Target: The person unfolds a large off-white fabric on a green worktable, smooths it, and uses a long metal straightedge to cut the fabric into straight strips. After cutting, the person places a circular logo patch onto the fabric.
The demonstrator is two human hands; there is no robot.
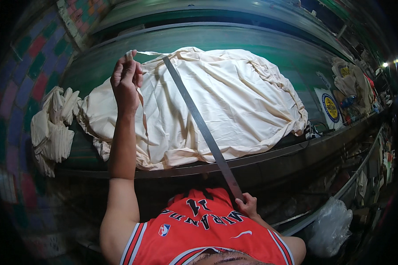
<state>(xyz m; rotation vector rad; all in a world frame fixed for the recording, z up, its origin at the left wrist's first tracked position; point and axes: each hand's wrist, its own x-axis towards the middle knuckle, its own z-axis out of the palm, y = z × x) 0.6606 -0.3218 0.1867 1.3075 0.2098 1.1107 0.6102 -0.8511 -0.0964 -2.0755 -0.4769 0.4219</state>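
A large wrinkled cream cloth (225, 101) lies spread on the green table (234, 39). My left hand (128, 75) is raised at the cloth's far left side, its fingers pinched on a narrow cream strip (144, 121) that trails down over the cloth. My right hand (246, 205), low at the near edge, grips the end of a long flat grey metal bar (194, 115), which crosses the cloth diagonally to its far edge.
A pile of folded cream cloth (51, 130) hangs at the table's left end, beside a multicoloured brick surface (35, 57). On the right are cloth bags (349, 79), a white sheet with a round emblem (328, 108), cables, a rail and crumpled clear plastic (329, 225).
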